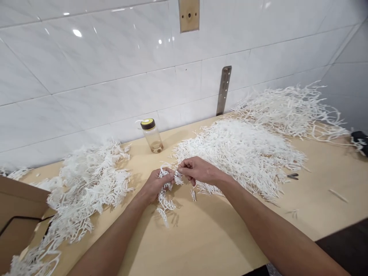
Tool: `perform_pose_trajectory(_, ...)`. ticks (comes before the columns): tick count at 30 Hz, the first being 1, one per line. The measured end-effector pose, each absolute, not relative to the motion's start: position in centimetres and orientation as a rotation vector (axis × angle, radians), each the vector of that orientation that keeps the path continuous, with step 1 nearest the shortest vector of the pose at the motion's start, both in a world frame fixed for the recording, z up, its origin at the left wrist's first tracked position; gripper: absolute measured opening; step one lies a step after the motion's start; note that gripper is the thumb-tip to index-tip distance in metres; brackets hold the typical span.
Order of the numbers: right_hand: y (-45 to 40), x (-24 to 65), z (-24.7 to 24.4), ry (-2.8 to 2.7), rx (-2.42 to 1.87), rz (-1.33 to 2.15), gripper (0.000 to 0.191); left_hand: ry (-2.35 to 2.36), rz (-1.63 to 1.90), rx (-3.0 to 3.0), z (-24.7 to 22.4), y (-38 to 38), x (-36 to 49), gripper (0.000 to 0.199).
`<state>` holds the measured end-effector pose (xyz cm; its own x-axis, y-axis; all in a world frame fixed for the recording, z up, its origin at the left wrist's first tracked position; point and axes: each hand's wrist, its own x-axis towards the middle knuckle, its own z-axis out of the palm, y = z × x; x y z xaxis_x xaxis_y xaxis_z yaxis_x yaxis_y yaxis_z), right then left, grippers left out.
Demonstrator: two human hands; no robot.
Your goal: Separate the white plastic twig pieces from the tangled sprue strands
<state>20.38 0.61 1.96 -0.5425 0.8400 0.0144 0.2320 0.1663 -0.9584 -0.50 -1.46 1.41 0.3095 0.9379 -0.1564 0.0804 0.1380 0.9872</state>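
Observation:
My left hand (155,184) is closed on a white branched strand (166,205), whose lower end hangs down over the table. Just to its right, my right hand (197,170) pinches the same strand's small white twigs (178,177) between thumb and fingertips. The two hands nearly meet. A short loose white piece (193,195) lies below my right hand. Right behind that hand spreads a wide heap of small white pieces (241,153). Whether the strand is one piece or several joined ones I cannot tell.
Tangled white strands (94,188) cover the table's left side, beside a cardboard box (20,214). A clear bottle (152,138) with a dark lid stands near the tiled wall. More long strands (287,109) lie back right. A small dark tool (293,176) and a thin stick (338,196) lie right.

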Motion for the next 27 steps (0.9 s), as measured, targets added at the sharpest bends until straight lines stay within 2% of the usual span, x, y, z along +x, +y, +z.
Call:
perform_pose_trajectory(9, 0.4, 20.1, 2.1, -1.929, -1.093, 1.341, 0.026, 1.055, 0.85, 1.347, 1.0, -1.7, -0.2, 0.037)
perform_pose_trajectory(14, 0.1, 20.0, 2.4, -1.97, -1.157, 1.256, 0.02, 1.074, 0.848, 1.349, 1.0, -1.7, -0.3, 0.037)
perform_pose_trajectory(17, -0.2, 19.6, 2.4, -2.023, -1.205, 1.067, 0.014, 1.082, 0.839, 1.333, 1.1, -1.8, -0.3, 0.036)
perform_pose_trajectory(23, -0.4, 17.9, 1.7, -2.205, -1.301, 0.433, 0.014, 1.135, 0.82, 1.39, 1.4, -1.8, 0.0, 0.034)
perform_pose_trajectory(27, -0.5, 16.8, 1.3, -2.207, -1.389, 0.281, 0.016, 1.162, 0.867, 1.377, 1.5, -1.6, 0.1, 0.034)
